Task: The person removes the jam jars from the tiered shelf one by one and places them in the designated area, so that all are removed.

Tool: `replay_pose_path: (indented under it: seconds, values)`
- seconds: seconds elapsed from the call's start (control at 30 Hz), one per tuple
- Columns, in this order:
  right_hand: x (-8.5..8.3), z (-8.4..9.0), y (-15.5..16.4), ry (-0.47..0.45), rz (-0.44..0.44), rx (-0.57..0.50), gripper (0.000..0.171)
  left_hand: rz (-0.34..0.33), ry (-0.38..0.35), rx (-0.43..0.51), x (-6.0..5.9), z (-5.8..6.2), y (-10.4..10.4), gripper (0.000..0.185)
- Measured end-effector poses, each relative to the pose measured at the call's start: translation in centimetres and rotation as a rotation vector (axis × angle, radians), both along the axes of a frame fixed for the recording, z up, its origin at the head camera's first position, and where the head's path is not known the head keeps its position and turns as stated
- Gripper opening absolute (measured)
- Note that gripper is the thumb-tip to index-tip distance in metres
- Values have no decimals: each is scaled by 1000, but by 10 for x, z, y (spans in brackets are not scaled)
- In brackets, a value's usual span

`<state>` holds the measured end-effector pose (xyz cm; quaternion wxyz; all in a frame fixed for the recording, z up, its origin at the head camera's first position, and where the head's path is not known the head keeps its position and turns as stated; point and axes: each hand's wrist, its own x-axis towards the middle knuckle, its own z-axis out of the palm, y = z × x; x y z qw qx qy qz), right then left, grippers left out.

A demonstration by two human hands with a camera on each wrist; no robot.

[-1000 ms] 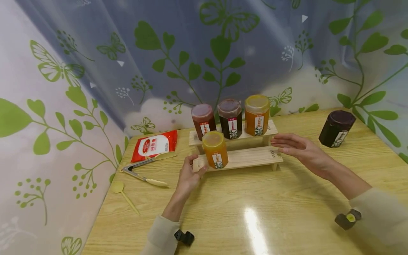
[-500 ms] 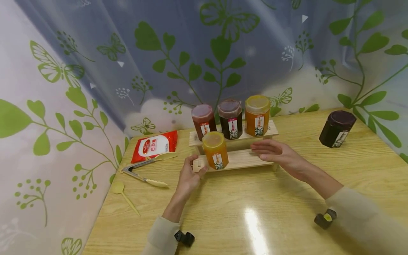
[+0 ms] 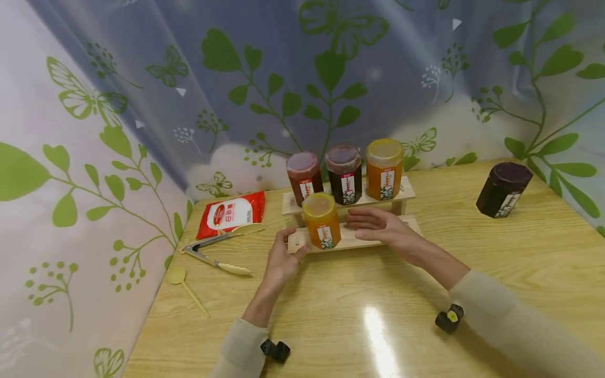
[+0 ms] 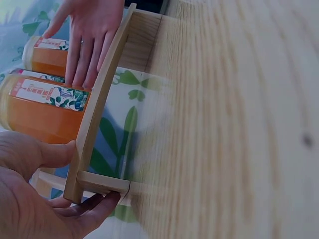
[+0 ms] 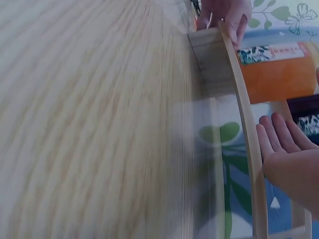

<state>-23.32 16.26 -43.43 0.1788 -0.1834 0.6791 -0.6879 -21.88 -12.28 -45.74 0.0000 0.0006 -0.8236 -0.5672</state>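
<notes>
Left hand (image 3: 280, 260) grips the left end of the rack (image 3: 364, 237), thumb on the lower shelf, fingers curled under. Right hand (image 3: 380, 227) lies flat, fingers straight, on that shelf just right of the orange jar (image 3: 322, 220), seemingly not touching it, though the view is poor. Risk: a tug on the rack could tip the jar, or rock the three jars (image 3: 346, 173) above.

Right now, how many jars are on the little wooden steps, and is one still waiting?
Four jars stand on the wooden rack: three on the top step, and an orange jar on the lower step. The left hand grips the rack's left end, and the right hand reaches flat over the lower step beside that jar. One dark jar waits on the table, far right.
</notes>
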Motion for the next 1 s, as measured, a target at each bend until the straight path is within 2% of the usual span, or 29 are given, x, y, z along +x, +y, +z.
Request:
replay_pose_path:
  seconds: [0.17,0.43,0.67,1.0]
  values:
    - [-1,2,-15,-14,-15,4,63,-2,-3,4,0,0,1,58]
    - [-2,3,-38,-49,-73,-1,72,-4,14,7,-1,0,1,57]
    - [0,5,-58,-45,-129,43,79,-4,11,5,-1,0,0,57]
    - [7,3,-85,21,-299,160,80,-10,-13,27,1,2,-1,57]
